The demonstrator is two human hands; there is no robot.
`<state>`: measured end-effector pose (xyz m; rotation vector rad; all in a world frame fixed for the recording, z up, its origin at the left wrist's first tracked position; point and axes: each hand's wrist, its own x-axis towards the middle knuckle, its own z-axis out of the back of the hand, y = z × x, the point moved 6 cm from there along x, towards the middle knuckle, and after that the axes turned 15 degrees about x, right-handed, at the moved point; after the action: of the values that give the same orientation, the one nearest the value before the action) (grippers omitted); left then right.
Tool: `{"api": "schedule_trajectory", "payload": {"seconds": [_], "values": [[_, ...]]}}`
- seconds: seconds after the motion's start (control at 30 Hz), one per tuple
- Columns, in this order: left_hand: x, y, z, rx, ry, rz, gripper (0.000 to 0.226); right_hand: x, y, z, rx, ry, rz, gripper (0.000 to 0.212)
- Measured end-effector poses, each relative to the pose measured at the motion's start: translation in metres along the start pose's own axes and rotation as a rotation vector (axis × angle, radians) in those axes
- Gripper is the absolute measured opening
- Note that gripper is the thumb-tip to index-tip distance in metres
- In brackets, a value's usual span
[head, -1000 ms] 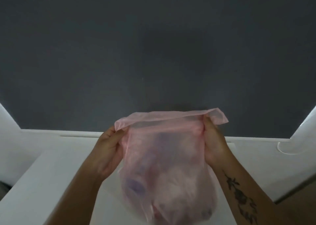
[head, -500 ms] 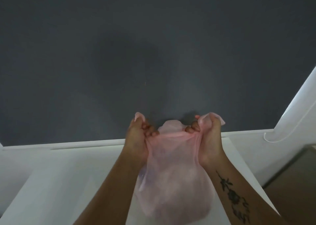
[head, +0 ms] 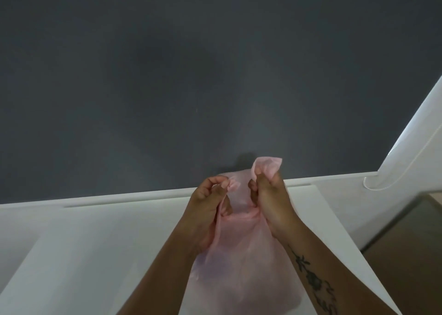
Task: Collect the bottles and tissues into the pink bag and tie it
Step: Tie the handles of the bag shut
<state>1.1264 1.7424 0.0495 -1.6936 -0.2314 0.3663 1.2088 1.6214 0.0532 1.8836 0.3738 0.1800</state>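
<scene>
The pink bag (head: 241,264) is thin and see-through and rests full on the white table (head: 95,255). Dim purple and white shapes show through its skin; I cannot make out single bottles or tissues. My left hand (head: 205,209) pinches one bunched corner of the bag's mouth. My right hand (head: 270,195) grips the other corner, whose pink tip sticks up above the fingers. Both hands are close together over the bag's neck, with the mouth gathered between them.
A dark grey wall (head: 191,75) rises right behind the table's back edge. A white frame (head: 411,133) with a thin cord slants up at the right. Brown floor (head: 406,255) lies beyond the table's right edge.
The bag's mouth was held wide and flat; my hands have come together and bunched each side into a corner. My view has also shifted left and down relative to the table.
</scene>
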Motion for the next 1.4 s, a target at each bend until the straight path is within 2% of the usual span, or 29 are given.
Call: {"api": "schedule_trajectory", "payload": {"seconds": [0.1,0.13,0.2,0.23,0.3,0.37,0.43,0.7,0.8,1.03,1.1,1.2,1.27,1.33,1.4], "values": [[0.001,0.001,-0.001,-0.026,0.033,-0.033,0.014,0.001,0.002,-0.013,-0.135,0.070,-0.001,0.049],[0.001,0.002,-0.002,-0.048,0.044,-0.024,0.016,-0.002,0.003,-0.019,-0.103,0.103,-0.030,0.053],[0.002,0.003,-0.005,-0.080,0.076,0.001,0.038,-0.005,0.002,-0.024,0.085,0.157,-0.161,0.060],[0.002,0.002,-0.007,-0.093,0.097,0.006,0.047,-0.007,0.002,-0.025,0.174,0.158,-0.215,0.059],[0.001,0.000,-0.011,-0.130,0.122,0.008,0.043,-0.005,-0.002,-0.025,0.211,0.157,-0.245,0.040],[0.000,-0.002,-0.012,-0.164,0.132,0.016,0.033,-0.001,-0.003,-0.023,0.154,0.147,-0.162,0.021],[0.000,-0.004,-0.013,-0.132,0.147,-0.009,0.023,-0.003,-0.002,-0.021,0.182,0.122,-0.139,0.017],[0.009,0.001,-0.001,0.033,-0.083,0.074,0.010,-0.019,0.008,-0.028,0.068,0.304,-0.037,0.025],[0.010,0.001,-0.002,0.047,-0.100,0.093,0.018,-0.021,0.014,-0.023,-0.068,0.240,0.076,0.017],[0.007,-0.002,-0.001,0.028,-0.128,0.042,0.020,-0.023,0.022,-0.021,-0.094,0.109,0.194,0.011],[0.006,-0.005,0.003,0.126,-0.208,0.013,0.022,-0.024,0.026,-0.020,-0.096,0.045,0.252,0.011],[0.000,-0.017,0.007,0.473,-0.416,-0.110,0.024,-0.020,0.029,-0.019,-0.143,-0.048,0.314,0.015],[-0.008,-0.028,0.005,0.623,-0.528,-0.216,0.023,-0.011,0.027,-0.022,-0.257,-0.061,0.291,0.015],[-0.013,-0.035,0.004,0.697,-0.568,-0.278,0.027,-0.001,0.025,-0.027,-0.443,0.025,0.243,0.014],[-0.012,-0.037,0.006,0.743,-0.573,-0.327,0.031,0.006,0.021,-0.033,-0.595,0.203,0.108,0.016]]}}
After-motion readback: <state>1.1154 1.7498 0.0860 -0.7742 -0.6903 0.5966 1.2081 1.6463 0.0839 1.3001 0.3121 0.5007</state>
